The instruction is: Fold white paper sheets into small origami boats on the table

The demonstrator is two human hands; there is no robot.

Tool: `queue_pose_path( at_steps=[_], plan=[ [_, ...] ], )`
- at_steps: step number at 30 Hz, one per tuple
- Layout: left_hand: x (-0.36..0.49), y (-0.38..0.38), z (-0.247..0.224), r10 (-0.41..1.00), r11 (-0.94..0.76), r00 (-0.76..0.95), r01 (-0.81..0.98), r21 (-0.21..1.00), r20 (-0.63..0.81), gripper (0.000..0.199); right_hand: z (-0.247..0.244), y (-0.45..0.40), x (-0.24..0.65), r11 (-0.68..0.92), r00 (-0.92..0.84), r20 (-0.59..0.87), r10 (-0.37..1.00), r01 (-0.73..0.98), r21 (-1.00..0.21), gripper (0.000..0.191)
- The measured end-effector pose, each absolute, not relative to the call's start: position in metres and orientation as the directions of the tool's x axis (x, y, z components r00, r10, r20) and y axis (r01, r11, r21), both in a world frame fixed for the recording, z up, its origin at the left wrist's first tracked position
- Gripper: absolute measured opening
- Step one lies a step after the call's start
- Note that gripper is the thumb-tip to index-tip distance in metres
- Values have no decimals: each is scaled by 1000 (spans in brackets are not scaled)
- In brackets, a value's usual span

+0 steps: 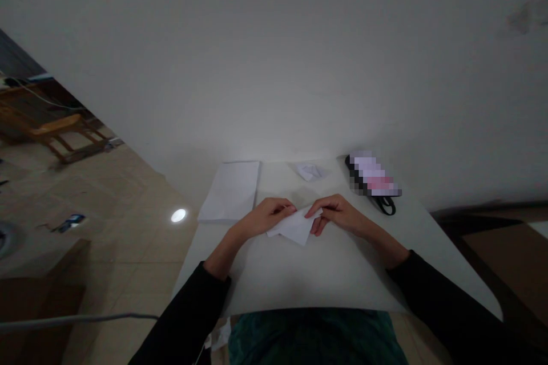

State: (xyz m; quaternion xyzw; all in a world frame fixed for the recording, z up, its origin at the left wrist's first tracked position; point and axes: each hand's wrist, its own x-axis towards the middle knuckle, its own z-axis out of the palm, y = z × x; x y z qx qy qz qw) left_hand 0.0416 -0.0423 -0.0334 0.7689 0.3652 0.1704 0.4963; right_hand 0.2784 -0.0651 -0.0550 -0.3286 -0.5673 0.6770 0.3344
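A folded piece of white paper (298,228) is held between both hands above the middle of the white table (299,279). My left hand (269,217) pinches its left side, thumb on top. On the right side, my right hand (338,215) grips the paper with thumb and fingers, some fingertips showing behind it. Beyond the hands, near the wall, lies a small folded white paper piece (309,171). A stack of white sheets (233,191) rests on the table to the left, beside my left hand.
A phone-like object (372,174), partly pixelated, with a black strap (386,205) lies at the table's back right. The wall (299,68) rises behind the table. A wooden chair (64,125) stands far left, and a grey cable (85,318) crosses the lower left.
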Motion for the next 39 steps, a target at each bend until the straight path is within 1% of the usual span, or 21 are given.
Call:
queue_pose_path(
  at_steps=[4, 8, 10, 12, 14, 15, 17, 19, 20, 22, 24, 26, 28, 30, 32, 35, 37, 39],
  plan=[
    [39, -39, -35, 720, -266, 684, 430, 863, -119, 47, -56, -65, 277, -122, -543, -45, 838, -107, -987, 18],
    [38, -38, -36, 748, -255, 658, 412, 875, -91, 45, -52, -66, 277, -130, -491, -35, 870, -161, -978, 16],
    [39, -38, -37, 763, -233, 639, 412, 881, -97, 44, -53, -65, 277, -141, -482, -23, 876, -208, -968, 19],
    [39, -39, -37, 776, -208, 622, 412, 887, -107, 42, -56, -64, 276, -133, -461, -3, 888, -250, -959, 27],
    [39, -40, -37, 789, -234, 608, 432, 871, -90, 40, -62, -64, 274, -68, -403, 23, 915, -210, -975, 33],
    [39, -40, -37, 793, -281, 605, 461, 842, -66, 39, -65, -64, 272, -14, -366, 39, 930, -142, -990, 33],
    [41, -43, -38, 793, -419, 609, 539, 731, 5, 37, -71, -67, 267, 112, -321, 85, 943, 66, -992, 28],
    [45, -46, -40, 774, -539, 629, 601, 590, 67, 34, -74, -71, 262, 225, -342, 139, 929, 225, -948, 24],
    [47, -48, -41, 766, -575, 638, 621, 532, 84, 33, -74, -74, 259, 263, -359, 160, 919, 258, -930, 22],
    [53, -51, -45, 758, -612, 646, 654, 445, 91, 35, -74, -77, 255, 280, -326, 187, 927, 266, -922, 18],
    [57, -53, -48, 762, -623, 641, 687, 374, 92, 39, -73, -79, 252, 231, -237, 176, 956, 231, -945, 27],
    [60, -54, -49, 767, -629, 633, 707, 323, 106, 40, -72, -78, 250, 173, -189, 140, 972, 170, -970, 35],
    [60, -55, -49, 771, -629, 624, 717, 302, 126, 37, -72, -77, 251, 136, -207, 111, 972, 107, -985, 31],
    [59, -54, -47, 775, -626, 615, 717, 306, 145, 35, -71, -75, 253, 119, -231, 98, 968, 77, -990, 29],
    [57, -52, -46, 774, -624, 614, 703, 341, 152, 33, -69, -74, 255, 105, -239, 84, 967, 73, -992, 31],
    [54, -47, -43, 767, -608, 627, 642, 467, 137, 30, -65, -74, 256, 75, -251, 56, 966, 67, -995, 35],
    [52, -44, -42, 769, -574, 628, 593, 564, 122, 32, -62, -74, 255, 53, -263, 40, 964, 41, -998, 39],
    [49, -42, -41, 772, -539, 625, 552, 636, 112, 34, -61, -73, 255, 38, -274, 34, 961, 10, -999, 41]
  ],
)
